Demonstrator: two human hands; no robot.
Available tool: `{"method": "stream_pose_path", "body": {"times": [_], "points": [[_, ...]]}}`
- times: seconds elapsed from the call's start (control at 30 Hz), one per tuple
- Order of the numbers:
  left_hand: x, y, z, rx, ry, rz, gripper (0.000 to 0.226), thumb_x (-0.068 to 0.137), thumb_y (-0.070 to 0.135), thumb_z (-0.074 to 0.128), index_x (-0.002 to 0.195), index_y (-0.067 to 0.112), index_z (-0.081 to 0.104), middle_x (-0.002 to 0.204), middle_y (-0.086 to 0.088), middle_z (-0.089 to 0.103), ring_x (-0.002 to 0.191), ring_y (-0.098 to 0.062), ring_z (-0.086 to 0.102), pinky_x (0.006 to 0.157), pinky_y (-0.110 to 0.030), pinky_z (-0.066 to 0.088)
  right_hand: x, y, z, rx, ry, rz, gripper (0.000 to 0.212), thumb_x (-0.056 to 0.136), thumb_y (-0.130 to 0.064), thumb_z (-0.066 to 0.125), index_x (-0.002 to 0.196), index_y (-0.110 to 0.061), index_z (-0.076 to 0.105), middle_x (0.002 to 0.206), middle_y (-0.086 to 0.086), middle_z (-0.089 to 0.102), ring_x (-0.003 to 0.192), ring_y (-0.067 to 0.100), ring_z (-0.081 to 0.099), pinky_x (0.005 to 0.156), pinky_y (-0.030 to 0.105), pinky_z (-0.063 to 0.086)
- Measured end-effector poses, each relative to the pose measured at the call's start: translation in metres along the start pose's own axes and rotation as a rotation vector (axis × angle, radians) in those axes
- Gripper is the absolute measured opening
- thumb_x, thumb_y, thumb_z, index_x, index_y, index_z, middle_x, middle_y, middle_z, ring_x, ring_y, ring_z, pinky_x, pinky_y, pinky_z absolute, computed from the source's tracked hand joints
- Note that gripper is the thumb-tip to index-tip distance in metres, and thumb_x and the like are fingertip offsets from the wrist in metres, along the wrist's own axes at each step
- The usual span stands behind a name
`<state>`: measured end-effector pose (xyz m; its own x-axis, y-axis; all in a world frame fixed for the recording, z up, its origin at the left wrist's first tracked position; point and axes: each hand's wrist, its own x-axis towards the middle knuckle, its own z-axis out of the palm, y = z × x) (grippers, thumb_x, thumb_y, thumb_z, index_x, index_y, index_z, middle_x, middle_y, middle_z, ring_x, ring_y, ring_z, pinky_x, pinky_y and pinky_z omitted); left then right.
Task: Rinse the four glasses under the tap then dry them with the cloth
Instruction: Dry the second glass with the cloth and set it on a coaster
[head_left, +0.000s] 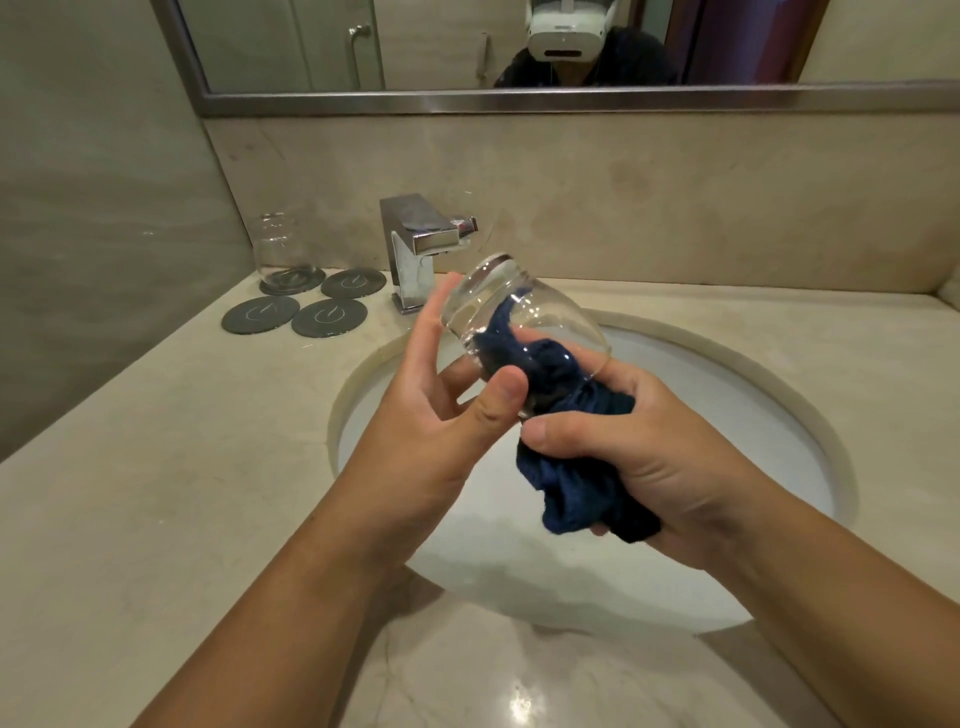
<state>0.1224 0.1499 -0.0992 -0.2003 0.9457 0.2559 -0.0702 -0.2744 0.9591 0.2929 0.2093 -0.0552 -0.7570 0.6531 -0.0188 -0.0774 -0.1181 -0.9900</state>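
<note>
One glass (524, 322) mid-dry over the sink (810, 410), tap (415, 244) not running.
Step in hand looks like drying. The dark blue cloth (571, 499) is stuffed into the glass mouth. Right grip (639, 447) is clenched round the cloth's bunched tail, and left grip (441, 395) pinches the glass wall, thumb in front and long fingers behind. The glass is clear and tilted, with its thick base up toward the tap and its mouth toward the right grip. I can't tell if any droplets are left. Next move likely needs the cloth twisted inside, then pulled out. After that the glass goes to a bare coaster (260, 314) beside the second glass (278, 244) on the tabletop (156, 493). The other two glasses are not in view.
</note>
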Motion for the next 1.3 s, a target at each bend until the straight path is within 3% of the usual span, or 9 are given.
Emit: {"method": "stream_pose_path", "body": {"times": [0.1, 0.23, 0.53, 0.63, 0.77, 0.9, 1.0, 1.13, 1.3], "points": [[0.0, -0.002, 0.002, -0.066, -0.012, -0.036, 0.085, 0.096, 0.026, 0.076, 0.166, 0.03, 0.029, 0.138, -0.015, 0.07, 0.129, -0.028, 0.068, 0.1, -0.036, 0.058, 0.0, 0.003, 0.007, -0.15, 0.069, -0.049, 0.056, 0.085, -0.006, 0.082, 0.119, -0.049, 0.075, 0.07, 0.01, 0.073, 0.054, 0.021, 0.065, 0.042, 0.025, 0.042], [0.001, -0.001, 0.003, -0.076, 0.056, -0.029, 0.122, 0.065, 0.058, 0.096, 0.164, 0.026, 0.032, 0.136, -0.006, 0.073, 0.135, -0.025, 0.065, 0.108, -0.04, 0.056, -0.001, 0.009, 0.015, -0.251, 0.048, -0.09, 0.062, 0.094, -0.002, 0.073, 0.129, -0.054, 0.069, 0.068, 0.006, 0.073, 0.054, 0.019, 0.065, 0.043, 0.027, 0.042], [0.001, 0.007, 0.006, -0.051, -0.054, -0.003, 0.112, 0.078, 0.053, 0.085, 0.167, 0.021, 0.024, 0.147, -0.006, 0.065, 0.138, -0.029, 0.062, 0.115, -0.046, 0.05, 0.002, 0.01, 0.0, 0.272, -0.19, -0.017, 0.044, 0.068, -0.013, 0.075, 0.106, -0.036, 0.078, 0.072, -0.003, 0.063, 0.052, 0.012, 0.053, 0.04, 0.02, 0.037], [0.003, 0.004, 0.004, 0.029, 0.032, 0.02, 0.117, 0.073, 0.063, 0.09, 0.167, 0.035, 0.027, 0.151, -0.005, 0.062, 0.137, -0.027, 0.064, 0.121, -0.056, 0.042, 0.004, 0.009, -0.002, 0.145, -0.072, -0.003, 0.047, 0.075, -0.01, 0.074, 0.117, -0.031, 0.075, 0.074, 0.005, 0.065, 0.054, 0.018, 0.056, 0.043, 0.024, 0.039], [-0.001, 0.0, 0.005, 0.003, 0.12, 0.042, 0.095, 0.077, 0.038, 0.085, 0.16, 0.048, 0.038, 0.139, -0.007, 0.071, 0.129, -0.024, 0.07, 0.118, -0.052, 0.046, 0.005, 0.01, 0.006, -0.084, 0.109, -0.08, 0.05, 0.086, -0.004, 0.081, 0.118, -0.042, 0.076, 0.069, 0.01, 0.072, 0.053, 0.021, 0.064, 0.042, 0.028, 0.042], [-0.001, 0.001, 0.011, 0.043, 0.141, 0.033, 0.091, 0.079, 0.039, 0.086, 0.158, 0.045, 0.041, 0.131, -0.008, 0.076, 0.121, -0.024, 0.074, 0.106, -0.046, 0.056, 0.003, 0.013, 0.014, -0.22, 0.126, -0.105, 0.061, 0.094, 0.002, 0.069, 0.128, -0.05, 0.07, 0.069, 0.009, 0.074, 0.057, 0.017, 0.07, 0.042, 0.028, 0.045], [0.0, 0.001, 0.009, 0.033, 0.125, 0.018, 0.095, 0.082, 0.039, 0.087, 0.162, 0.041, 0.035, 0.133, -0.011, 0.075, 0.123, -0.029, 0.073, 0.104, -0.048, 0.058, 0.004, 0.012, 0.014, -0.121, 0.063, -0.069, 0.064, 0.091, 0.004, 0.072, 0.131, -0.046, 0.069, 0.068, 0.007, 0.071, 0.054, 0.019, 0.065, 0.042, 0.026, 0.044], [0.001, 0.002, 0.006, -0.018, 0.022, -0.006, 0.104, 0.085, 0.043, 0.087, 0.167, 0.036, 0.023, 0.147, -0.016, 0.065, 0.14, -0.04, 0.059, 0.123, -0.065, 0.036, 0.006, 0.012, 0.005, 0.2, -0.081, -0.025, 0.06, 0.072, -0.007, 0.075, 0.126, -0.033, 0.073, 0.072, 0.002, 0.065, 0.051, 0.014, 0.054, 0.042, 0.023, 0.038], [0.001, 0.0, 0.004, 0.016, -0.024, -0.035, 0.092, 0.091, 0.039, 0.073, 0.167, 0.04, 0.022, 0.15, -0.007, 0.064, 0.137, -0.025, 0.062, 0.122, -0.057, 0.039, 0.006, 0.011, -0.006, 0.227, -0.083, -0.035, 0.051, 0.066, -0.011, 0.076, 0.112, -0.033, 0.078, 0.077, 0.002, 0.065, 0.054, 0.016, 0.054, 0.045, 0.025, 0.039]]}}
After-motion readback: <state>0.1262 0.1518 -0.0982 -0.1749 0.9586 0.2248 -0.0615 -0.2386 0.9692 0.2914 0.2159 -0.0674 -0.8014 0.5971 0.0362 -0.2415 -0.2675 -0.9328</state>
